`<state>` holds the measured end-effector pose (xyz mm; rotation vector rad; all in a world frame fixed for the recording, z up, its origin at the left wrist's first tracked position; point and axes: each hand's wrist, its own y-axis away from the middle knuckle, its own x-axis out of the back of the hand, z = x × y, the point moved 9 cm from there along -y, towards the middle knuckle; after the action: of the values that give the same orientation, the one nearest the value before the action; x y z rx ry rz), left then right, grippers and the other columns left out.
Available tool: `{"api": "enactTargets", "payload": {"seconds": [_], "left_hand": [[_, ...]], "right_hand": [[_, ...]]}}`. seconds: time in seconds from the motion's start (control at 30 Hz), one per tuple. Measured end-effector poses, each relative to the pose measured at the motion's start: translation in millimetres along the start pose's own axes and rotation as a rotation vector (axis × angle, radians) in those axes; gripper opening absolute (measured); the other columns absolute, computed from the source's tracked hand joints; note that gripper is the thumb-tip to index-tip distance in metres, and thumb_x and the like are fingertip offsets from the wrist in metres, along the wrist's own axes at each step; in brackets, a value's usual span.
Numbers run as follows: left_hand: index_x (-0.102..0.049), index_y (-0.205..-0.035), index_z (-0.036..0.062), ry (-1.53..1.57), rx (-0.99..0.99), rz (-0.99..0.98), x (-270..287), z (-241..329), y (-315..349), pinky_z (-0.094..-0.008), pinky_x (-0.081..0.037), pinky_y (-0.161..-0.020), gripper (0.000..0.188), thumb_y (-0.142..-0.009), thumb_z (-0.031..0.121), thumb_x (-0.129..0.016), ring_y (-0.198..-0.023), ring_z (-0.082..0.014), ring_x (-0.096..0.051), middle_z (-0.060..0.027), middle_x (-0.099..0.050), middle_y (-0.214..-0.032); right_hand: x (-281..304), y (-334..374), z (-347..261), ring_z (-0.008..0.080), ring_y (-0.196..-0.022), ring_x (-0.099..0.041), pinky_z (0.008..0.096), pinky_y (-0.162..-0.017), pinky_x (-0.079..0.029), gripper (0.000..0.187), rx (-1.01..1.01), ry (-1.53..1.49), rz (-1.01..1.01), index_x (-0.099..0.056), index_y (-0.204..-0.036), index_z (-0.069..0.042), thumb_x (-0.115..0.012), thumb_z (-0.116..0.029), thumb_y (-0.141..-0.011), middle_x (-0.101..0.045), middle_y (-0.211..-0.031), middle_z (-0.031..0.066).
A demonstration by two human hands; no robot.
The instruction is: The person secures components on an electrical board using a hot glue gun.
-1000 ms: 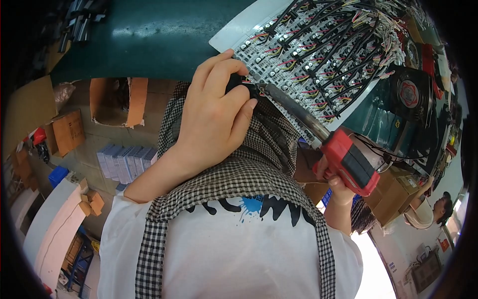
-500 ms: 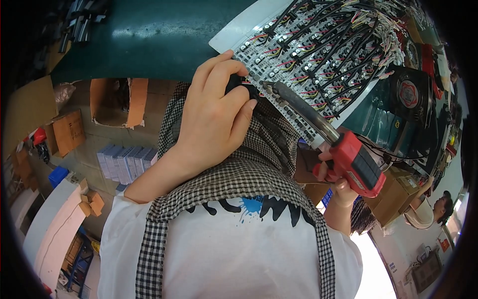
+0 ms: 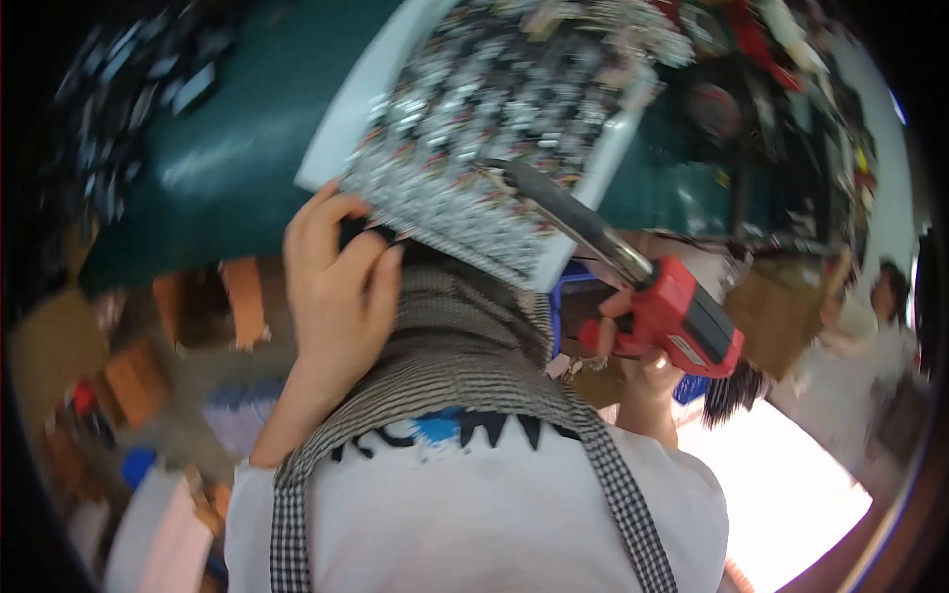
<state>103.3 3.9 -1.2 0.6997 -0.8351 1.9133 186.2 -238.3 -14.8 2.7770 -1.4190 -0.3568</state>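
My right hand [image 3: 652, 374] is wrapped round the red and black handle of a soldering gun [image 3: 690, 318]. Its metal barrel slants up and left, and the dark tip is over a panel of small circuit boards [image 3: 435, 168]. At the panel's near left edge, my left hand [image 3: 341, 282] has its fingers bent round a black cable [image 3: 350, 231], most of which is hidden. The panel lies on a white sheet [image 3: 341, 128]. Black cables with thin coloured wires run over its far part. Motion blur smears the boards, so I cannot tell whether the tip touches one.
A dark green tabletop [image 3: 213, 163] carries a pile of dark parts [image 3: 148, 89] at the far left. To the right are a round-grilled black fan [image 3: 712, 109] and a cardboard box [image 3: 776, 306]. Cartons [image 3: 138, 381] stand on the floor at left. Another person [image 3: 855, 321] is at far right.
The whole view has swung, so the panel and both hands appear further left. The gun's tip now lies further in over the boards, away from my left hand. Both grips look the same.
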Motion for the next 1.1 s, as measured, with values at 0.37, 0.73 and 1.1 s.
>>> {"api": "enactTargets", "payload": {"seconds": [0.37,0.73,1.1], "left_hand": [[-0.049,-0.071,-0.0017,-0.045,-0.007,-0.071,-6,2,8,-0.0411,-0.030,-0.093,0.008,-0.077,0.002,-0.055,-0.116,-0.0359,-0.038,-0.0156,-0.045,-0.110],[-0.049,-0.071,-0.0021,-0.018,0.004,-0.076,-4,1,5,-0.0434,-0.029,-0.094,0.008,-0.076,0.001,-0.054,-0.116,-0.0380,-0.036,-0.0163,-0.044,-0.109],[-0.051,-0.072,-0.0017,-0.029,-0.027,-0.059,-3,2,7,-0.0456,-0.032,-0.092,0.007,-0.074,0.001,-0.056,-0.114,-0.0388,-0.038,-0.0158,-0.046,-0.107]], "right_hand": [[86,60,-119,0.0124,-0.057,-0.051,0.0214,-0.047,-0.039,0.057,0.716,0.412,0.717,-0.043,-0.109,0.004,-0.050,-0.047,-0.085,-0.056,-0.094,0.0145],[139,-4,-188,0.0113,-0.055,-0.054,0.0202,-0.047,-0.041,0.031,0.785,0.394,0.774,-0.052,-0.106,0.004,-0.058,-0.016,-0.084,-0.062,-0.090,0.0145],[205,-127,-167,0.0066,-0.047,-0.048,0.0198,-0.046,-0.036,0.030,0.394,0.548,0.665,-0.068,-0.085,-0.003,-0.067,-0.031,-0.076,-0.055,-0.055,0.0008]]}}
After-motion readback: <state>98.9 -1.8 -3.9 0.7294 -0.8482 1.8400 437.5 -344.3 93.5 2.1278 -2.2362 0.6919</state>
